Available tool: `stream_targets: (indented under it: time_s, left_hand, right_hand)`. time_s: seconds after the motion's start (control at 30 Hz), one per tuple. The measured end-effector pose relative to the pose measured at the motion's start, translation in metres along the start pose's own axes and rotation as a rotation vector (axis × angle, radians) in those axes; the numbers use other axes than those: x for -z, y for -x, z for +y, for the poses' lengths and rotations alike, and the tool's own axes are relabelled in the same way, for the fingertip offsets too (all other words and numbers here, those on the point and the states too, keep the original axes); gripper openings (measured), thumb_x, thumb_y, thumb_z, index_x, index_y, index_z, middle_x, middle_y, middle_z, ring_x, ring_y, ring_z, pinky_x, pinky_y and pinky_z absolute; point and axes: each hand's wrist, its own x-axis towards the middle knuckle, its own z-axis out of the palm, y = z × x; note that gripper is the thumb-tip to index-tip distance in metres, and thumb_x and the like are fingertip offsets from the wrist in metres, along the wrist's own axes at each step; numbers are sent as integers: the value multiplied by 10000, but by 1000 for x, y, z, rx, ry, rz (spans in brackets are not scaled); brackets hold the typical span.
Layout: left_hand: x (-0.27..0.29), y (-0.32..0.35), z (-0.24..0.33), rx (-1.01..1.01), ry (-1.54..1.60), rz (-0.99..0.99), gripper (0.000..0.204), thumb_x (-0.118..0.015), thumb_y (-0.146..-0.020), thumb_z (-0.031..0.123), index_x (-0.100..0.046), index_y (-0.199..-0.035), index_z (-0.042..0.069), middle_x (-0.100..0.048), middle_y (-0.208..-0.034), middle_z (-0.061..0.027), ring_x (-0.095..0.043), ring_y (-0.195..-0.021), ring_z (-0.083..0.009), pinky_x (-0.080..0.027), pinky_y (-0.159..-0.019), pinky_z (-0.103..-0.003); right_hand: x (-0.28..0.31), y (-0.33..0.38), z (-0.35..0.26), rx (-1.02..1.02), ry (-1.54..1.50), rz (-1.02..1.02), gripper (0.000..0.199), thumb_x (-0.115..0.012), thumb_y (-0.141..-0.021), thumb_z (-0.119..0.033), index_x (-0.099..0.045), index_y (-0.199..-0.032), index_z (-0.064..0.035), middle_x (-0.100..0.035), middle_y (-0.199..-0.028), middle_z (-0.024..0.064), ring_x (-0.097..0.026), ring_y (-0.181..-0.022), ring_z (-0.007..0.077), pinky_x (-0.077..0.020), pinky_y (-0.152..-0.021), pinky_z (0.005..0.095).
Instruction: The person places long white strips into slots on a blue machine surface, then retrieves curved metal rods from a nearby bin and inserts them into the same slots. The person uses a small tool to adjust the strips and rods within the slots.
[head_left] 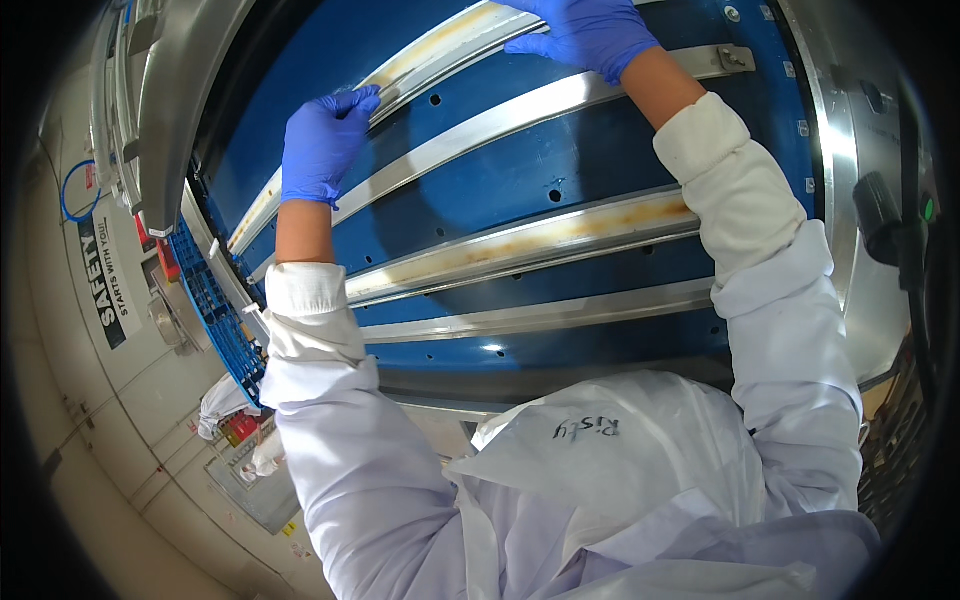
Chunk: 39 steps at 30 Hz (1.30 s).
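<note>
Head view: both blue-gloved hands reach up to the topmost long, stained silver metal rail [440,45] crossing the blue perforated panel [540,170]. The left hand [322,145] pinches the rail's edge with curled fingers, likely to steady it; the right hand [590,35] presses flat, fingers spread, farther along it. Both white-sleeved forearms extend forward.

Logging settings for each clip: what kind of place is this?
Probably a factory floor. Both gloved hands, left hand and right hand, rest on a metal rail of a big blue machine panel; a safety sign hangs nearby, and the person wears a white coverall.
</note>
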Motion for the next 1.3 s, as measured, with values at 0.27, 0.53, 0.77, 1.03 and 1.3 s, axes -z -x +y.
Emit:
stream_targets:
  time_s: [0.27,0.53,0.77,1.03,1.3]
  left_hand:
    - [12,2,18,-18,-64,-26,248,-700,-848,278,-739,-1040,126,-723,-932,-133,-697,-814,-186,-520,-766,-284]
    - [27,-3,-53,83,-133,-84,242,-689,-845,301,-743,-1028,153,-718,-954,-133,-698,-863,-246,-522,-794,-306]
    - [14,22,9,-12,-99,88,264,-671,-851,341,-736,-1049,178,-707,-924,-132,-683,-857,-288,-517,-788,-334]
    - [-8,15,71,-15,-184,64,255,-668,-853,336,-743,-1028,167,-718,-914,-115,-689,-828,-273,-523,-762,-340]
    - [-7,2,72,-83,-266,14,249,-662,-841,336,-745,-1019,182,-709,-899,-129,-683,-851,-310,-531,-776,-366]
  right_hand:
    - [-12,3,3,-3,-36,44,649,-623,-782,-588,-528,-1343,-275,-541,-1324,24,-412,-1278,339,-271,-1069,574]
    - [-13,3,4,7,-49,54,648,-625,-778,-585,-527,-1343,-284,-544,-1315,18,-425,-1265,338,-261,-1076,568]
    - [-17,1,0,-18,-42,46,651,-624,-776,-578,-514,-1352,-295,-536,-1339,16,-416,-1283,353,-241,-1089,569]
    - [-8,2,-1,-56,-50,-22,641,-602,-796,-597,-507,-1355,-298,-522,-1360,16,-389,-1328,366,-234,-1095,564]
    - [-3,4,-5,-58,0,-21,637,-577,-813,-601,-490,-1369,-302,-508,-1380,19,-374,-1348,357,-223,-1102,557]
